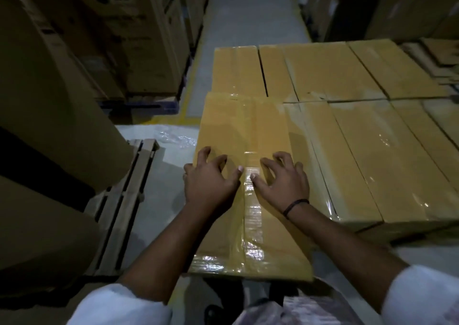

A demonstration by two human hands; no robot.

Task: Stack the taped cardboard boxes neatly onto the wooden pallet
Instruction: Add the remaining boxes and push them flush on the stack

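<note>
Nearest, two white sleeves lead out to bare forearms, the right one wearing a dark wristband point(295, 205). Both hands rest on top of the taped box point(238, 126). The left hand point(211, 178) and right hand point(283, 178) sit either side of the shiny tape strip point(253, 215). Their fingers are spread and arched with the tips pressing on the cardboard, grasping nothing. This box lies at the left end of the near row of boxes point(360, 155). Its near end juts toward the person past its neighbours' front edge, and its far end overlaps the far row point(323, 71). The step in hand looks like seating this box in the stack. The next move probably calls for a flat forward push, keeping its right side against the neighbour until the front edges line up. The pallet under the stack is hidden. Another wooden pallet point(124, 200) lies to the left, partly under big brown cartons point(49, 76). Beyond are crumpled plastic wrap point(173, 137) and a grey aisle floor point(248, 9).
</note>
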